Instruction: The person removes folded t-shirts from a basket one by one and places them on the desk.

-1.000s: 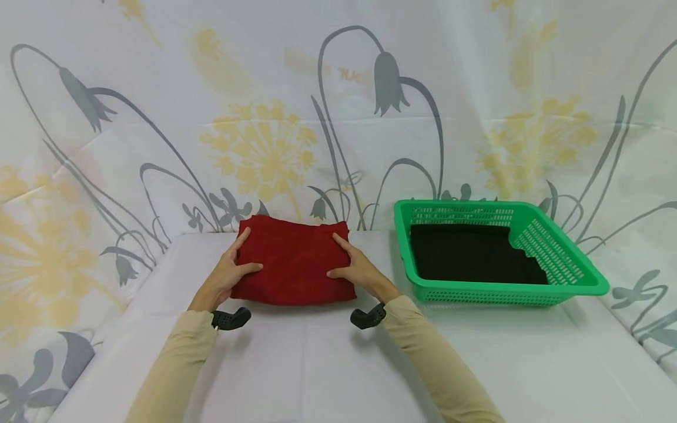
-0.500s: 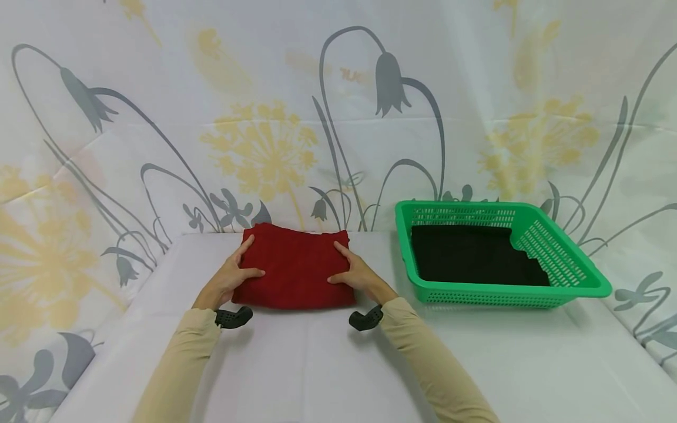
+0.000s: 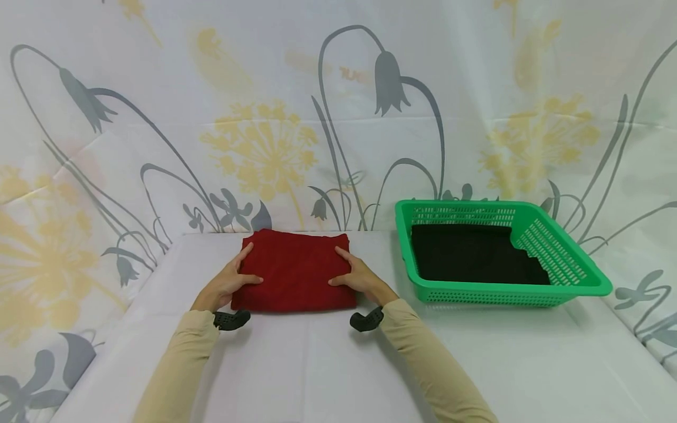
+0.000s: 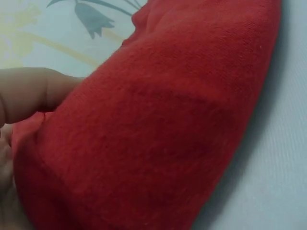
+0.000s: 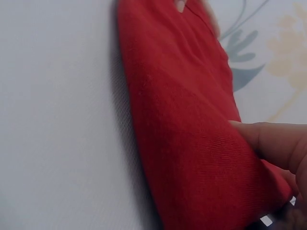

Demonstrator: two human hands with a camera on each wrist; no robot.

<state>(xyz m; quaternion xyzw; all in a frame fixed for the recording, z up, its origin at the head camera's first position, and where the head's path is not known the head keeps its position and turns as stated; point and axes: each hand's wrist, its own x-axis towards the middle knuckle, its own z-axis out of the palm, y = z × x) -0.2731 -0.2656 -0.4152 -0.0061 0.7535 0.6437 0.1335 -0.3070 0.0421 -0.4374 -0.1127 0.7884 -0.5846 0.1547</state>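
Note:
A folded red cloth (image 3: 293, 273) is at the back of the table, left of centre in the head view. My left hand (image 3: 226, 283) grips its left side, and my right hand (image 3: 364, 278) holds the right side. Both thumbs lie over the top face. In the left wrist view a thumb (image 4: 38, 91) presses the red fabric (image 4: 153, 120), with other fingers mostly hidden at the edge. The right wrist view has a thumb (image 5: 268, 141) on top of the cloth (image 5: 182, 134) near its corner; the fingers beneath are largely covered.
To the right stands a green perforated plastic basket (image 3: 508, 288), with folded black cloth (image 3: 471, 255) inside. A white cover (image 3: 328, 364) spreads over the table. Behind it hangs a flower-printed curtain (image 3: 338, 117). Black wrist devices (image 3: 231, 319) sit at both wrists.
The red cloth has come down slightly in the head view, its far edge sinking and its top flattening. Both hands have moved down a little with it, keeping hold. The basket is unchanged.

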